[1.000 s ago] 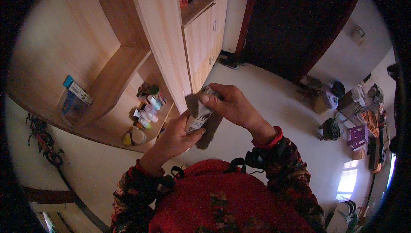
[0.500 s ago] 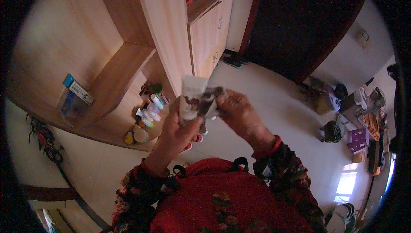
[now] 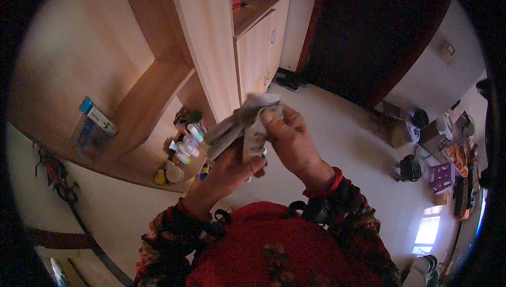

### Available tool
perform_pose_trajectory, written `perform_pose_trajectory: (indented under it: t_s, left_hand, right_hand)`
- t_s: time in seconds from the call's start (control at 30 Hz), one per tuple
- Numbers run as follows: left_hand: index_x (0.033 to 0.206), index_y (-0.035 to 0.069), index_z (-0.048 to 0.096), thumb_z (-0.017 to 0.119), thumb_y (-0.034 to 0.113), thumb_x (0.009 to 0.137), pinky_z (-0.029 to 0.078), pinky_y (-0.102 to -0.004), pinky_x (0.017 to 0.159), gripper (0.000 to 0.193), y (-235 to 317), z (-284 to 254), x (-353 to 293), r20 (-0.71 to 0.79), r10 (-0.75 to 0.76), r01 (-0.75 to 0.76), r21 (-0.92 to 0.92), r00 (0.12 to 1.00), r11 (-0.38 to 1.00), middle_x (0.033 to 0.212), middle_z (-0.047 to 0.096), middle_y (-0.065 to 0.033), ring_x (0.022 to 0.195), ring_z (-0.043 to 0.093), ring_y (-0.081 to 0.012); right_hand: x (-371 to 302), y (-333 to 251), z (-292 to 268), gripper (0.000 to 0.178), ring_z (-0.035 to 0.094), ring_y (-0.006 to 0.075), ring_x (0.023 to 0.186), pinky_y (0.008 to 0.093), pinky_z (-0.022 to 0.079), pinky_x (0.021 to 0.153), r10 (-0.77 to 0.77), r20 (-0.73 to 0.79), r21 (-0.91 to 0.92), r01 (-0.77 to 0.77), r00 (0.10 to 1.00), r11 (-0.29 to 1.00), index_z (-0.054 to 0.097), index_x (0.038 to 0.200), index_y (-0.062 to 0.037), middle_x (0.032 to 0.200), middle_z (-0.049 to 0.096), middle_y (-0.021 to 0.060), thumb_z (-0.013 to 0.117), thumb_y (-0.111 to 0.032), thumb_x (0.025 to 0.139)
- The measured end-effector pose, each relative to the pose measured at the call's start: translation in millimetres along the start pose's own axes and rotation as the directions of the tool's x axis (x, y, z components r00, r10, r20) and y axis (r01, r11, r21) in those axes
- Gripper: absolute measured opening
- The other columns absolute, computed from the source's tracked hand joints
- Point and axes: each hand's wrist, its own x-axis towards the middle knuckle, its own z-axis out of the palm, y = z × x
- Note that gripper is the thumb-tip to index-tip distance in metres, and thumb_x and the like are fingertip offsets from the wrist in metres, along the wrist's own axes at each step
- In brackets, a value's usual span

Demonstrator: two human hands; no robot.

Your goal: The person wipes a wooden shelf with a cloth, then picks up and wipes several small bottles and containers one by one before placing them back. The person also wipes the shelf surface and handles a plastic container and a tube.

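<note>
Both hands are raised in front of my chest and hold a folded, greyish-white piece with dark print (image 3: 255, 139). It looks like paper or a thin package, but its exact kind cannot be made out. My left hand (image 3: 232, 165) grips it from below, with one flap sticking out to the left past the fingers. At its upper right, my right hand (image 3: 292, 139) pinches an edge between thumb and fingers. Part of the piece is hidden behind the fingers, and motion blurs its top.
Left stands a wooden shelf unit (image 3: 142, 105) with several small bottles (image 3: 188, 145) on its lower board and a blue-and-white package (image 3: 98, 114) higher up. Beyond are a cabinet (image 3: 261, 44), a dark door (image 3: 379, 28) and shoes (image 3: 287, 81). A purple box (image 3: 441, 176) sits among clutter at right.
The piece has turned and now shows folded flaps, one spreading left. My right hand has drawn in and shifted onto its upper part; my left hand has moved slightly down and right.
</note>
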Motion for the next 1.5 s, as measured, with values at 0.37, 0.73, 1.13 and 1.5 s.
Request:
perform_pose_trajectory:
  t_s: [0.37,0.73,1.13,1.5]
  left_hand:
    - [0.086,0.01,0.046,0.045,0.036,0.095,0.029,-0.022,0.048,0.027,1,0,-10,0.185,-0.141,0.158,-0.078,0.972,0.984,0.069,0.042,0.0024,0.055,0.035,-0.0063]
    - [0.1,0.003,0.051,0.05,0.028,0.093,0.043,-0.0238,0.054,0.027,-3,-19,-8,0.094,-0.093,0.097,-0.042,0.991,0.994,0.082,0.056,-0.004,0.061,0.052,-0.0103]
    - [0.099,0.0,0.052,0.049,0.016,0.093,0.043,-0.0259,0.061,0.017,22,-14,12,-0.271,0.67,-0.287,0.748,0.692,0.599,0.081,0.055,-0.0052,0.071,0.052,-0.0109]
    - [0.103,0.006,0.054,0.049,0.02,0.092,0.048,-0.0286,0.064,0.019,6,-49,15,-0.206,0.616,-0.466,0.487,0.76,0.739,0.09,0.058,-0.0096,0.073,0.056,-0.0149]
  right_hand:
    - [7,2,7,0.037,0.062,0.0143,0.068,0.0273,0.051,0.055,0.075,0.063,0.0,-0.075,0.995,0.997,0.058,0.103,-0.002,0.087,0.065,0.0063,0.056,-0.036,0.088]
    - [-5,23,-7,0.033,0.062,0.0174,0.083,0.0314,0.053,0.068,-0.076,0.015,-0.53,0.072,0.997,0.845,0.052,0.111,-0.0007,0.1,0.062,0.0116,0.064,-0.012,0.082]
    - [9,31,-1,0.052,0.059,0.0339,0.078,0.0387,0.052,0.063,-0.428,0.399,-0.888,0.459,0.811,0.041,0.048,0.105,0.0012,0.092,0.055,0.0165,0.073,-0.008,0.061]
    - [-13,23,-17,0.049,0.06,0.0183,0.084,0.0297,0.049,0.075,0.175,0.242,-0.523,-0.023,0.955,0.852,0.051,0.111,0.0033,0.095,0.062,0.0101,0.074,-0.017,0.072]
